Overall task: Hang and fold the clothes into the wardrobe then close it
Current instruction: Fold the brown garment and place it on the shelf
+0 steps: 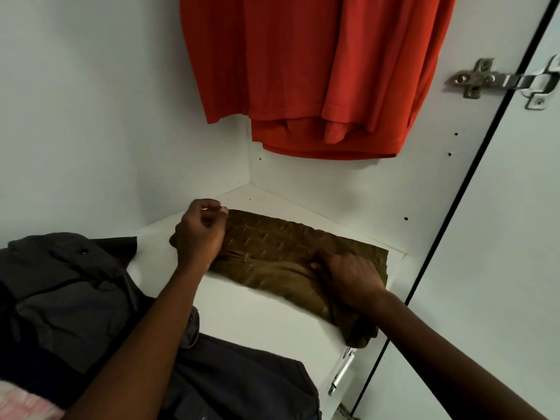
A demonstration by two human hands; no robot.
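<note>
Folding step: right hand [348,277] fingers pinch the olive garment [272,247] at four o'clock on the shelf [248,310], left hand [198,234] fingers curled at ten, hold unclear; next, probably smoothing it flat.

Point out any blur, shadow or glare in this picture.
Head view: the left hand is smeared by motion, its fingers soft, and the near edge of the olive cloth blurs too. Head view: the red garment is sharp and evenly lit, casting a faint shadow on the back wall; the hinge glints mildly.
</note>
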